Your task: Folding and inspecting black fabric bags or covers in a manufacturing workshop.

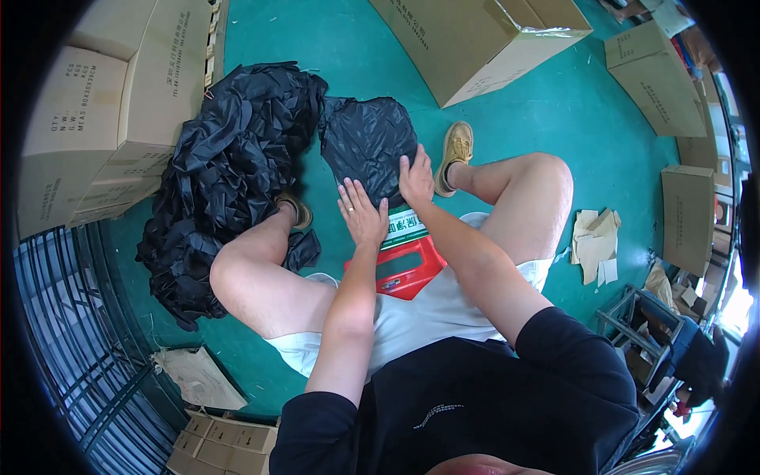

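Black plastic bag (366, 144) pressed under both flat hands: left (362, 214), right (416, 179).

I see brown cardboard cartons (103, 111) stacked at left, another carton (483, 39) ahead, more boxes (661, 79) right (all printed).

A big heap of crumpled black bags (226, 182) lies on the green floor (554, 119) to the left of the hands. Beyond that heap, further left, stand stacked cardboard boxes (103, 111). Ahead of the hands and to the right sits a large open carton (483, 39), with more cartons (657, 75) along the far right. Scraps of torn cardboard (594, 245) lie right of the hands. Just below the hands shows a red plastic stool (408, 269). A dark wire cage (71, 332) stands low on the left.
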Demonstrator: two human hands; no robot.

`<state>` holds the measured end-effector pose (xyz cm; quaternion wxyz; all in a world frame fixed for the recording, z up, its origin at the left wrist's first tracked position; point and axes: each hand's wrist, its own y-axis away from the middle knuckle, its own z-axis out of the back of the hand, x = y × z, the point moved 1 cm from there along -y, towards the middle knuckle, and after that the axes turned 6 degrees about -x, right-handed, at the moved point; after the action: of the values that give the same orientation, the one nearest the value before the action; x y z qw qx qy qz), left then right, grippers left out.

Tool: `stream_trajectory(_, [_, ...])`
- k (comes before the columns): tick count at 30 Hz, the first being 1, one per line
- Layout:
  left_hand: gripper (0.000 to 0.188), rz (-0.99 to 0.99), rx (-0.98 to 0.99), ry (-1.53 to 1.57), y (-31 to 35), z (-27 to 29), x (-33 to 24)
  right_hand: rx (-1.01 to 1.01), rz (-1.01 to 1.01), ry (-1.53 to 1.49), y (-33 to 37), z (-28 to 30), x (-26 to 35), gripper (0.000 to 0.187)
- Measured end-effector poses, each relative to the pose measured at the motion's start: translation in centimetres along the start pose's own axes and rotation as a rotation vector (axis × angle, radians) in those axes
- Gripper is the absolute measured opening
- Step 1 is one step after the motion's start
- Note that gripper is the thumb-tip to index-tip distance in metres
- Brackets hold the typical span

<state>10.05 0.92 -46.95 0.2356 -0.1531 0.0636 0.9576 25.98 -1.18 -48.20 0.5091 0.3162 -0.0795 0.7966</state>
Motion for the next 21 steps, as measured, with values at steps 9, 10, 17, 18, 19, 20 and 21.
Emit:
stream_trajectory(9, [0.08, 0.005, -0.039, 0.028, 0.1, -0.2, -0.1, -0.126, -0.236, 0.024, -0.7, -0.5, 0.2, 0.061])
stream_trajectory(10, [0.08, 0.007, -0.033, 0.031, 0.1, -0.1, -0.2, -0.124, -0.239, 0.03, -0.7, -0.6, 0.2, 0.061])
stream_trajectory(17, [0.071, 0.021, -0.082, 0.099, 0.1, -0.3, 0.2, -0.127, -0.203, 0.051, -0.7, -0.6, 0.3, 0.061])
stream_trajectory(18, [0.069, 0.024, -0.099, 0.12, 0.3, -0.4, 0.2, -0.113, -0.211, 0.04, -0.7, -0.6, 0.0, 0.061])
stream_trajectory(19, [0.069, 0.029, -0.101, 0.124, 0.3, -0.4, 0.3, -0.112, -0.206, 0.044, -0.8, -0.6, -0.2, 0.061])
stream_trajectory(20, [0.065, 0.03, -0.13, 0.159, 0.2, -0.4, 0.4, -0.106, -0.227, 0.015, -1.0, -0.6, -0.4, 0.06])
stream_trajectory(21, [0.061, 0.032, -0.162, 0.191, 0.1, -0.5, 0.6, -0.098, -0.245, -0.017, -1.1, -0.6, -0.2, 0.06])
